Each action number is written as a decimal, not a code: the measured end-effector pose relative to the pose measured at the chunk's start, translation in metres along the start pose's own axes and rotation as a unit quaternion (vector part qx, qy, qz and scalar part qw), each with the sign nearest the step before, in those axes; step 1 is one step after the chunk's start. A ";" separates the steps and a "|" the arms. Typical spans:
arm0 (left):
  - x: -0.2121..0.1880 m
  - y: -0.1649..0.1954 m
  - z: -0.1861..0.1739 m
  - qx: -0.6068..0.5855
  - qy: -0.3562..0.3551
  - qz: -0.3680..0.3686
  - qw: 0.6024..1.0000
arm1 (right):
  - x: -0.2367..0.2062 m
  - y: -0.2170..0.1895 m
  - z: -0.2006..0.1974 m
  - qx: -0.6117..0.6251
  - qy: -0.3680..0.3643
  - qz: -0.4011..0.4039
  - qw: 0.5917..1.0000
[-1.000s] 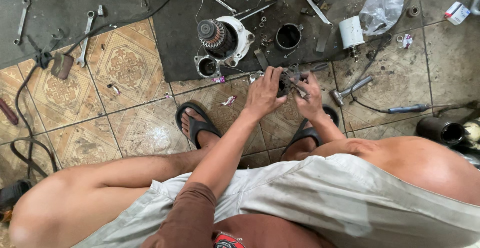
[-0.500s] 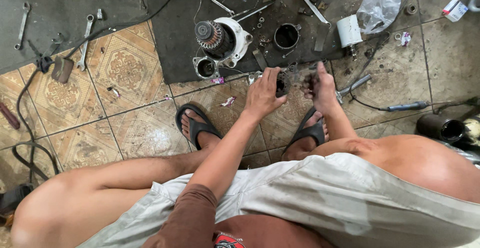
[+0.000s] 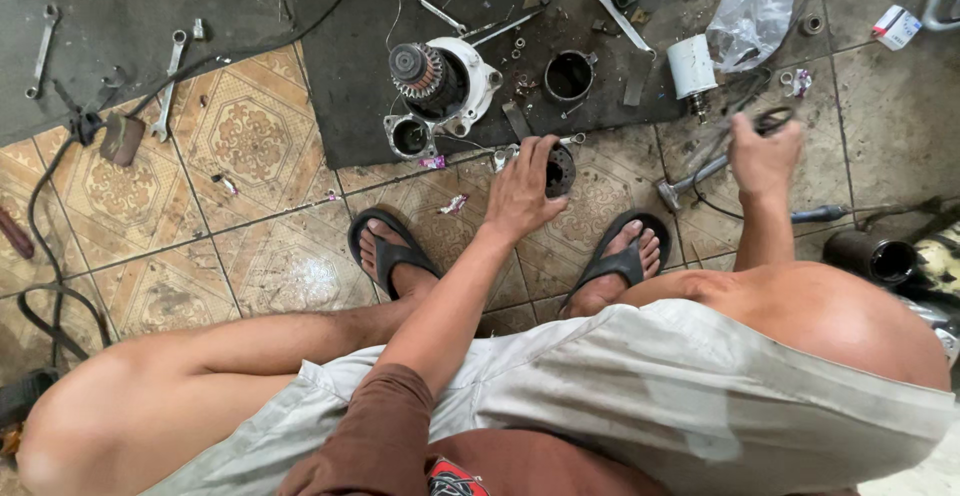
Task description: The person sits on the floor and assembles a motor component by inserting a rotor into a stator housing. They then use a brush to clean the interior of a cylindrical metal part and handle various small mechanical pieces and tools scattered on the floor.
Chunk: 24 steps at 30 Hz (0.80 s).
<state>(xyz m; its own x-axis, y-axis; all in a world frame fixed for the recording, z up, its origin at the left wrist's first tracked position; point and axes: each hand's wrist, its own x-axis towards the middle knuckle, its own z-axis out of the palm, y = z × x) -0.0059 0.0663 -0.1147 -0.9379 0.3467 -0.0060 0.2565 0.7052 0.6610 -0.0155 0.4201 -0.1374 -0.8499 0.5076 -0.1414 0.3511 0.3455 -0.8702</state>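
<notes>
My left hand [image 3: 522, 194] grips a dark round metal part [image 3: 560, 169] and holds it just above the tiled floor, in front of my sandalled feet. My right hand [image 3: 764, 159] is out to the right, blurred by motion. Its fingers are closed on a dark loop-handled tool like pliers [image 3: 776, 118]. A hammer [image 3: 688, 181] lies on the tiles just left of that hand. Beyond my left hand, a white motor housing with a toothed gear [image 3: 438, 78] rests on a dark mat [image 3: 340, 106].
On the mat lie a black ring-shaped casing [image 3: 569, 76], a spanner [image 3: 617, 14], a white cylinder [image 3: 690, 64] and small bolts. A clear plastic bag [image 3: 755, 1] sits at the far right. More spanners [image 3: 170, 81] and a black cable [image 3: 45, 246] lie at the left, a black pipe [image 3: 868, 254] at the right.
My right hand has left the round part and swung right to the loop-handled tool. My left hand stays on the round part, now holding it alone.
</notes>
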 end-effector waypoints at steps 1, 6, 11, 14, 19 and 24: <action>0.001 0.001 0.000 0.006 -0.013 -0.008 1.000 | -0.002 -0.002 -0.004 -0.137 -0.040 -0.005 0.990; -0.002 -0.004 0.000 -0.034 -0.009 -0.014 0.999 | -0.024 -0.039 0.038 -0.421 -0.043 -0.098 0.901; -0.009 -0.015 0.004 -0.115 0.045 0.008 0.992 | -0.084 -0.083 0.086 -0.309 -0.173 -0.303 0.885; -0.010 -0.019 0.006 -0.125 0.042 0.015 0.991 | -0.097 -0.107 0.110 -0.357 -0.225 -0.305 0.854; -0.011 -0.017 0.011 -0.106 0.075 0.037 0.991 | -0.094 -0.133 0.120 -0.456 -0.277 -0.258 0.805; -0.011 -0.016 0.013 -0.094 0.076 0.023 0.992 | -0.095 -0.136 0.133 -0.501 -0.281 -0.260 0.776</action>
<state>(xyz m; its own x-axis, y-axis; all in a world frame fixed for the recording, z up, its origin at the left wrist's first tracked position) 0.0035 0.0590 -0.1344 -0.9542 0.2691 0.1305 0.2648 0.5575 0.7868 -0.0350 0.2205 -0.0687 -0.9170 -0.2332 -0.3237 -0.2068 0.9717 -0.1143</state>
